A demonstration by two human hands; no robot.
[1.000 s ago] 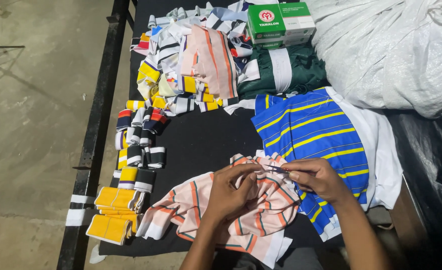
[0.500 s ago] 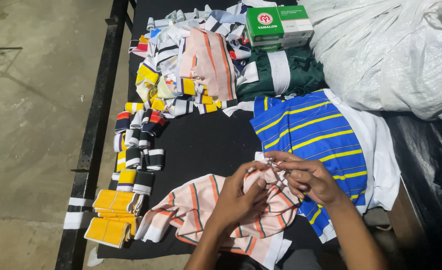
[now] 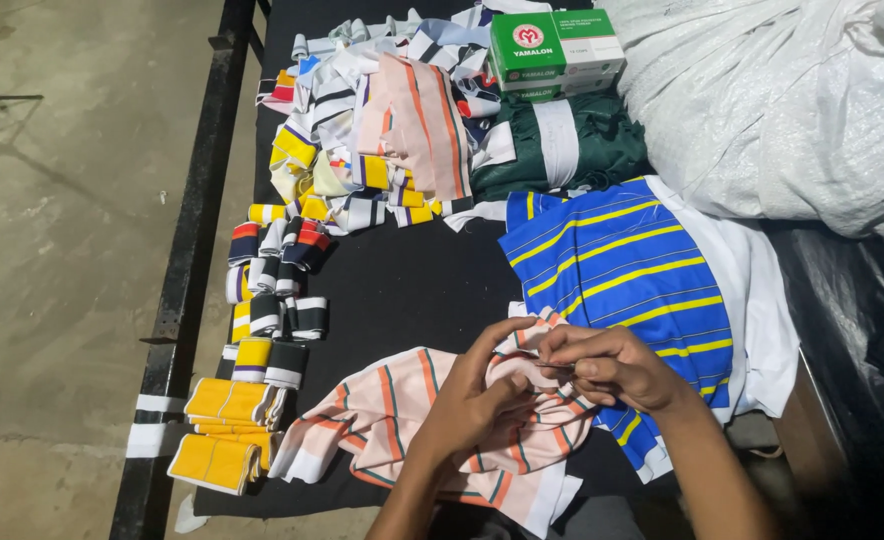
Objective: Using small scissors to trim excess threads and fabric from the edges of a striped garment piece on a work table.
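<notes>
A peach knit fabric piece [image 3: 382, 415] with orange and dark green stripes lies bunched at the near edge of the black table [image 3: 412, 280]. My left hand [image 3: 477, 395] presses down on it and grips a fold. My right hand [image 3: 607, 365] pinches the fabric's upper edge between fingers and thumb, right beside the left hand. Just beyond my right hand lies a blue fabric piece with yellow stripes [image 3: 622, 270] on top of white cloth [image 3: 762, 300].
Small folded striped collar pieces [image 3: 272, 300] run along the table's left side, with yellow ones [image 3: 227, 430] near the corner. A heap of striped pieces [image 3: 382, 130], a dark green garment [image 3: 562, 145], green-and-white boxes [image 3: 552, 50] and a large white sack [image 3: 782, 100] sit farther back.
The peach fabric has been drawn lower and flatter toward the table's near edge. Both hands stayed together on its upper edge, with the fingers shifting slightly.
</notes>
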